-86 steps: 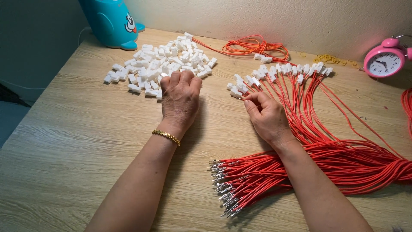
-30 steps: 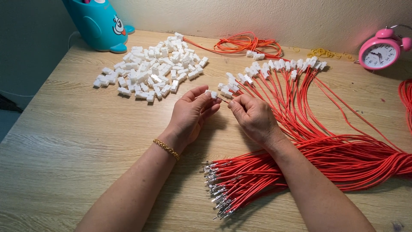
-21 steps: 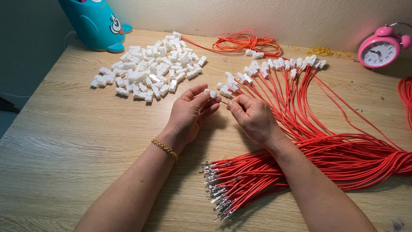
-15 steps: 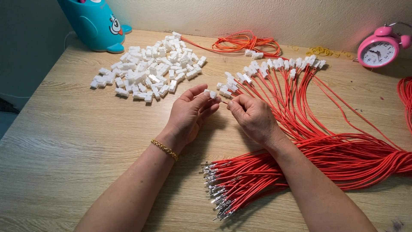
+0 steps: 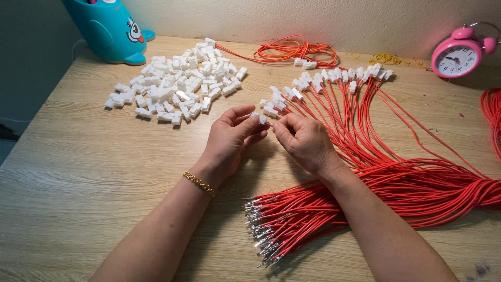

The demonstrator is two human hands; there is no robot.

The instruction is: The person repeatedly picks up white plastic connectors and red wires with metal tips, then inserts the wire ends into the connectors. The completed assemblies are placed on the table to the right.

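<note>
On the worktop (image 5: 68,172), right of the loose pile of white housings (image 5: 175,86), the left hand (image 5: 229,138) pinches one white connector (image 5: 259,118) while the right hand (image 5: 305,141) grips a red wire (image 5: 334,122) tip beside it, insertion apparently underway, needing straight alignment.

Two hands (image 5: 232,137) – one pink clock (image 5: 458,56), one blue holder (image 5: 107,31), one bracelet (image 5: 199,183) – connectors (image 5: 177,89) and wires (image 5: 396,177) uncountable.

You sit at a light wood desk (image 5: 78,172) pushed against a pale, bumpy wall (image 5: 323,18). To your left the floor (image 5: 8,141) looks dark.
</note>
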